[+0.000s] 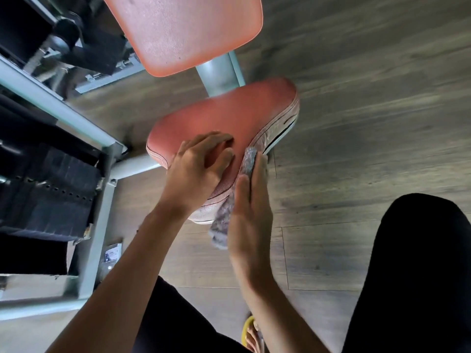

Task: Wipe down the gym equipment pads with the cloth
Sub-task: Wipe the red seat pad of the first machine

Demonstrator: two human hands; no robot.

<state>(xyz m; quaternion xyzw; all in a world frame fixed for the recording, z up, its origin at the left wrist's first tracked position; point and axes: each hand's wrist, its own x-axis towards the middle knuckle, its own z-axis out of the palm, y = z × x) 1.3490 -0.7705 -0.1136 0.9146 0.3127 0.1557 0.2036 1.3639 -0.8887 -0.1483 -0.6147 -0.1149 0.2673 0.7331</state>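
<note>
The flat right hand (249,217) presses the cloth (247,161) against the pad (229,115) edge, just beside the left hand (201,169), fingers spread on top.

floor (369,123) right of seat pad (229,115) open; frame (58,103) blocks left

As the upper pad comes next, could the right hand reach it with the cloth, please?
Probably yes: nothing lies between the right hand, pressing the cloth against the seat pad, and the upper pad.
</note>
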